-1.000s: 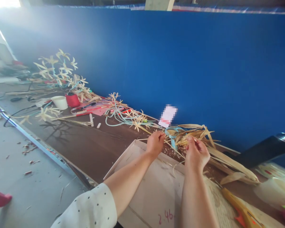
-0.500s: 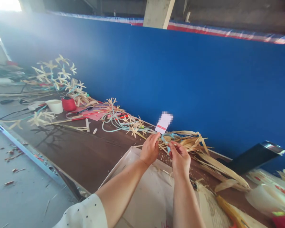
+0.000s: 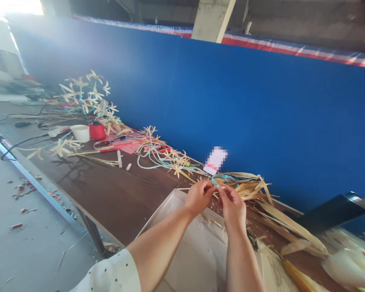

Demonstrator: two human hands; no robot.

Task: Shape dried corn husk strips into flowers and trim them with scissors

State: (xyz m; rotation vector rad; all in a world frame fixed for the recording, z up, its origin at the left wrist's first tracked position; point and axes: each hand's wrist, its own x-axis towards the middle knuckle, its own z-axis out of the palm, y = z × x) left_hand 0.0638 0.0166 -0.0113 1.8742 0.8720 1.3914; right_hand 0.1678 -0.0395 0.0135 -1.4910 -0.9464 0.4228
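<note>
My left hand (image 3: pixel 200 197) and my right hand (image 3: pixel 233 207) meet fingertip to fingertip above the far edge of a shallow pale box. Thumbs and fingers of both are closed in a pinch on a narrow light-blue strip (image 3: pixel 215 178), which curls up just behind them. A small pale piece shows at the right fingertips, too small to make out. Dry corn husks (image 3: pixel 249 188) lie right behind and beside the right hand. Beyond the left hand a white card-like sheet (image 3: pixel 214 162), partly blurred out, leans near the blue wall.
The pale box (image 3: pixel 182 243) sits under my forearms. Husk flowers (image 3: pixel 178 160) on light-blue stems lie left along the wall, near a white cup (image 3: pixel 80 133) and red thread spool (image 3: pixel 97 131). At right are a black cylinder (image 3: pixel 337 213) and a yellow-handled tool (image 3: pixel 296 275).
My left hand has moved in to the right and its fingertips now meet those of my right hand at the strip. The view has shifted slightly, so everything sits a little further right.
</note>
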